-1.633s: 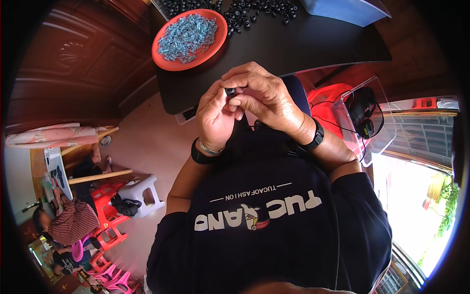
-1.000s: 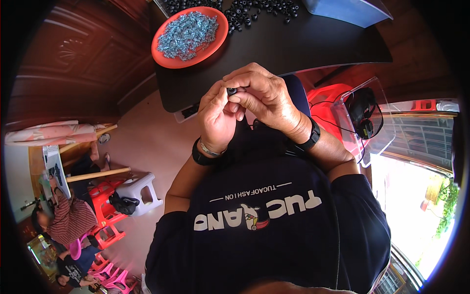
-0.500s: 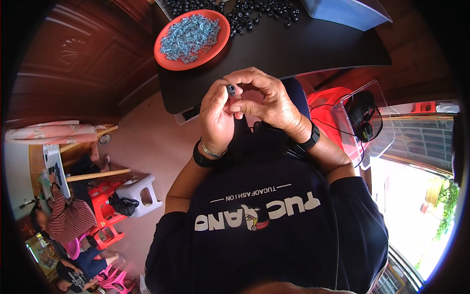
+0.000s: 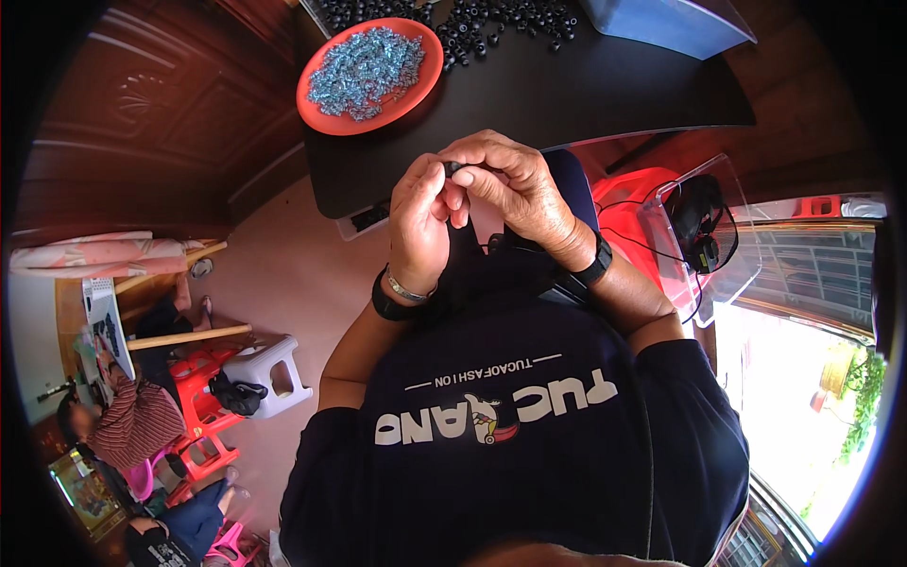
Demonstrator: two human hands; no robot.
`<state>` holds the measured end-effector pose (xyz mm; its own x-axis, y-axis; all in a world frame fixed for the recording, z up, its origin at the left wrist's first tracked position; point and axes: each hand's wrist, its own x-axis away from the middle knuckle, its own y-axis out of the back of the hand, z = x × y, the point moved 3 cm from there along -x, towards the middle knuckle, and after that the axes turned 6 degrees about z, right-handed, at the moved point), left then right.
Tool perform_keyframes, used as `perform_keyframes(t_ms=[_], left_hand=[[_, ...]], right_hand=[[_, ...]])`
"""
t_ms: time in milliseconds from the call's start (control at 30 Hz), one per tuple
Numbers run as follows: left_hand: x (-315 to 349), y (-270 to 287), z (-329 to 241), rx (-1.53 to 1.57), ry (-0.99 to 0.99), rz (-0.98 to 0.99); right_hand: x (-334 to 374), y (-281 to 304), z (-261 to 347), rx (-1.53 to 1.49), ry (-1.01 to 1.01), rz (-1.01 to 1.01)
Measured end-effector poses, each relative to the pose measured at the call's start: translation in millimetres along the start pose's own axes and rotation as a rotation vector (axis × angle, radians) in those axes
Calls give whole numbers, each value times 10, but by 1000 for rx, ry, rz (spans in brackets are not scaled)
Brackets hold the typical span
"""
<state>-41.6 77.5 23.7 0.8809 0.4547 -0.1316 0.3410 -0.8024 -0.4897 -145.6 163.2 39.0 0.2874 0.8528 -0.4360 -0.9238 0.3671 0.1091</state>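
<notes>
Between my two hands is a small black plastic part (image 4: 453, 168), mostly covered by fingertips. My left hand (image 4: 419, 213) pinches it from the left with thumb and index finger. From the right, the thumb and fingers of my right hand (image 4: 515, 194) close on the same part. Both hands are above the near edge of the black table (image 4: 567, 99). Beyond them lies an orange plate (image 4: 316, 111) heaped with small shiny metal pieces (image 4: 364, 74). Several similar black parts (image 4: 463, 33) are spread loose at the table's far side.
A blue-grey bin (image 4: 666, 24) stands at the table's far right. To my right, a clear plastic box (image 4: 746, 236) with black gear rests by a red stool (image 4: 628, 203). At left are a grey stool (image 4: 274, 373), red stools (image 4: 198, 397) and two seated people.
My right thumb has moved up onto the black part, whose open end no longer faces me. In the background, the person at lower left has shifted position.
</notes>
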Motion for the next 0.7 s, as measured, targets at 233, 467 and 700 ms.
perform_keyframes(t_ms=[233,467,700], left_hand=[[-10,-29,-6,-36,45,-64],[-39,-57,-32,-14,55,2],[-19,-75,-42,26,69,1]], right_hand=[[27,-23,-107,-273,-155,14],[33,37,-368,-803,-334,-40],[16,149,-314,-676,-325,16]])
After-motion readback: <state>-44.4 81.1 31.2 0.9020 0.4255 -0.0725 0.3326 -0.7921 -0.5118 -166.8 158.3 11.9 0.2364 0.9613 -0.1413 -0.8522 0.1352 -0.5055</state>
